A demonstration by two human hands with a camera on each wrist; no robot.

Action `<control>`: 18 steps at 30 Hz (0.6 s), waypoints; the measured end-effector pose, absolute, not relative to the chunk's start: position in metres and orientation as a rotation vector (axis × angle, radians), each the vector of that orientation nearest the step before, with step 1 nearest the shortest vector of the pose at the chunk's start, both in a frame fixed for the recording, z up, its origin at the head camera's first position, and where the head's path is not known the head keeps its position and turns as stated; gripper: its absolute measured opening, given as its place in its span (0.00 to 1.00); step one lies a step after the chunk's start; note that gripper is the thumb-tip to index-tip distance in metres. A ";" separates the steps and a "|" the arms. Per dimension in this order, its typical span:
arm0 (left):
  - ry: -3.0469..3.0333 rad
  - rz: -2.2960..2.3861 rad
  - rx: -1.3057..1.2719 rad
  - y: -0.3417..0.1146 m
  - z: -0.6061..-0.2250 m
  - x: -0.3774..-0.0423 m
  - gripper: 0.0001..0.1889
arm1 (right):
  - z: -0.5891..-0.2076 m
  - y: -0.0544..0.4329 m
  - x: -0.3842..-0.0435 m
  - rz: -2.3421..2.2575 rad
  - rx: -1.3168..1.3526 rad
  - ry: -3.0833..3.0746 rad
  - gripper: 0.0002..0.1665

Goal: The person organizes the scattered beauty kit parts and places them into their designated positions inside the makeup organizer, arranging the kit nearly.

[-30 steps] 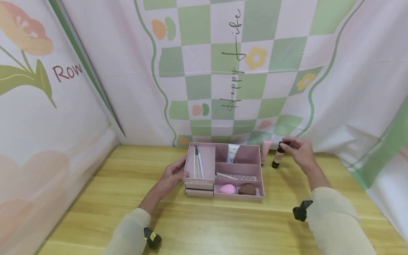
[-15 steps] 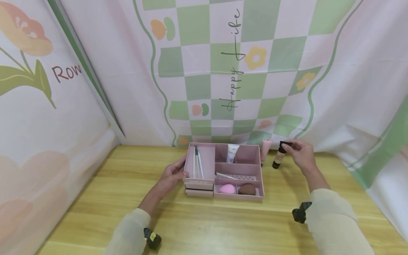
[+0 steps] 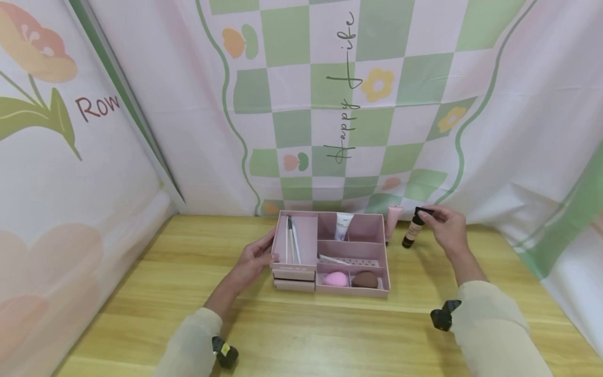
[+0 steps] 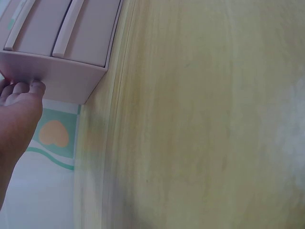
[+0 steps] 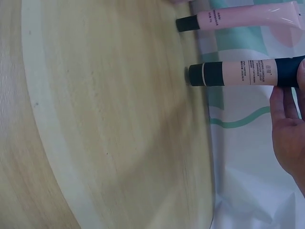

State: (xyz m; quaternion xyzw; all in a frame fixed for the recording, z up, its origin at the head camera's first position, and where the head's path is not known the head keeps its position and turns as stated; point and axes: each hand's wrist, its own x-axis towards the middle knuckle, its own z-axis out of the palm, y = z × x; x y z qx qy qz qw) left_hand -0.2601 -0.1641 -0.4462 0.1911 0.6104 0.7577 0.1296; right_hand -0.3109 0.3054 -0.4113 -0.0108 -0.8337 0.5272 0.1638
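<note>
A pink makeup organizer (image 3: 352, 293) stands on the table, with two drawers at its left front. My left hand (image 3: 254, 262) holds its left side, thumb at the top edge; in the left wrist view, bent fingers (image 4: 21, 88) meet the side wall. My right hand (image 3: 445, 228) pinches the black crimped end of a beige-and-black concealer tube (image 3: 412, 230), to the right of the organizer. In the right wrist view, the tube (image 5: 248, 72) points cap down, its cap close to the tabletop. A pink tube (image 3: 393, 222) stands cap down between it and the organizer.
Within the organizer are thin brushes (image 3: 293, 241), a white tube (image 3: 344, 226), a white stick (image 3: 333, 259), a pink makeup sponge (image 3: 336, 279) and a brown one (image 3: 365, 279). A patterned curtain (image 3: 334, 123) hangs along the back edge of the wooden table (image 3: 301, 335).
My right hand and the concealer tube have shifted very slightly to the right. The left hand and the organizer look unmoved.
</note>
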 end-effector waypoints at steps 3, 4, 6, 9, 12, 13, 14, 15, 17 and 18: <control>1.785 2.197 0.560 -0.164 -0.446 -0.260 0.41 | -0.407 0.305 -0.310 1.520 -0.039 -2.360 0.20; 1.785 2.196 0.560 -0.164 -0.446 -0.260 0.41 | -0.405 0.305 -0.309 1.519 -0.035 -2.355 0.19; 1.784 2.194 0.563 -0.164 -0.445 -0.260 0.41 | -0.400 0.304 -0.308 1.522 -0.022 -2.348 0.17; 1.778 2.195 0.562 -0.164 -0.445 -0.260 0.41 | -0.392 0.303 -0.307 1.517 0.008 -2.342 0.12; 1.771 2.196 0.555 -0.164 -0.445 -0.260 0.42 | -0.383 0.302 -0.306 1.505 0.035 -2.330 0.07; 1.771 2.196 0.552 -0.164 -0.445 -0.260 0.42 | -0.381 0.302 -0.305 1.498 0.046 -2.327 0.07; 1.770 2.195 0.550 -0.164 -0.445 -0.260 0.42 | -0.378 0.302 -0.304 1.483 0.056 -2.322 0.07; 1.769 2.194 0.551 -0.164 -0.445 -0.260 0.42 | -0.376 0.301 -0.304 1.464 0.069 -2.319 0.08; 1.769 2.194 0.555 -0.164 -0.446 -0.260 0.42 | -0.370 0.299 -0.302 1.429 0.086 -2.320 0.10; 1.767 2.194 0.560 -0.164 -0.446 -0.261 0.42 | -0.367 0.299 -0.302 1.418 0.091 -2.323 0.10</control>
